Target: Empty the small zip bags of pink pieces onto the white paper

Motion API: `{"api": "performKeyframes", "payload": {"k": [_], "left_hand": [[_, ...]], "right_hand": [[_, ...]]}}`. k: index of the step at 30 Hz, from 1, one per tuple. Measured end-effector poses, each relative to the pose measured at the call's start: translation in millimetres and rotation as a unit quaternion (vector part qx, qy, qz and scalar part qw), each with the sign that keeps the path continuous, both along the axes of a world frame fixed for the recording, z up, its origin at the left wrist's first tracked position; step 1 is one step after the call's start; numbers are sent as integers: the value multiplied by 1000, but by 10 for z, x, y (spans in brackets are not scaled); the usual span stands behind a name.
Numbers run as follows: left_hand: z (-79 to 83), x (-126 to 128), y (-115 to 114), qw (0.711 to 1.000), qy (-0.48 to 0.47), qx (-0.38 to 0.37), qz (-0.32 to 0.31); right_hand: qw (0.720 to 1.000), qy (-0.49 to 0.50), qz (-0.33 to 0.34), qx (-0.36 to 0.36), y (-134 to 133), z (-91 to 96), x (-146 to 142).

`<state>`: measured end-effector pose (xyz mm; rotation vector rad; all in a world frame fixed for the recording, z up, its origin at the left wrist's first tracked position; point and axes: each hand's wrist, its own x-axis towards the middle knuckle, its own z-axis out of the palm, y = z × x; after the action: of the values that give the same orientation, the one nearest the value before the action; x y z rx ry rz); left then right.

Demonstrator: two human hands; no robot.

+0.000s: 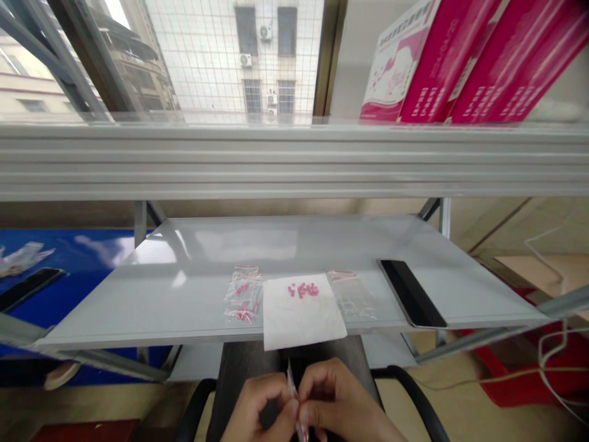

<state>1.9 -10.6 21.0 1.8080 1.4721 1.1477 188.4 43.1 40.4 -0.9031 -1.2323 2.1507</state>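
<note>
My left hand [267, 406] and my right hand [338, 402] meet below the table's front edge, fingers pinched together. Between them is a small clear plastic bag [291, 382], seen almost edge-on; my fingers cover most of it. Ahead on the table lies a white paper sheet [301, 322], its front edge hanging over. Several small pink beads [304, 290] are scattered on its far part. To its left are clear zip bags [243, 294] with pink beads inside. Flat clear zip bags [353, 296] with red-striped tops lie to its right.
A dark phone or tablet [411, 293] rests at the right of the white table [138, 301]. A raised shelf ledge [294, 161] crosses above, bearing pink boxes [497, 67]. Chair armrests [411, 396] flank my hands. Another dark device [28, 287] lies on the blue surface at left.
</note>
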Motion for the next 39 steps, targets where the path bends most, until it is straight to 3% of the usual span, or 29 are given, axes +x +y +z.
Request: {"api": "performKeyframes", "payload": {"k": [8, 14, 21, 26, 30, 34, 39], "left_hand": [[75, 63, 41, 997, 62, -18, -45], [-13, 57, 88, 991, 121, -33, -43], [-99, 32, 78, 985, 164, 42, -32], [23, -45, 41, 980, 168, 97, 38], [115, -100, 56, 989, 86, 121, -12], [28, -63, 98, 988, 46, 109, -98], [-30, 33, 131, 994, 30, 87, -64]], "right_hand": [[985, -135, 14, 103, -41, -126, -29], [916, -272, 15, 295, -39, -33, -100], [906, -321, 4, 276, -35, 3, -187], [875, -385, -36, 292, -51, 55, -193], [906, -316, -48, 276, -71, 16, -157], [922, -271, -55, 270, -64, 15, -145], [918, -284, -43, 274, 31, 190, -136]]}}
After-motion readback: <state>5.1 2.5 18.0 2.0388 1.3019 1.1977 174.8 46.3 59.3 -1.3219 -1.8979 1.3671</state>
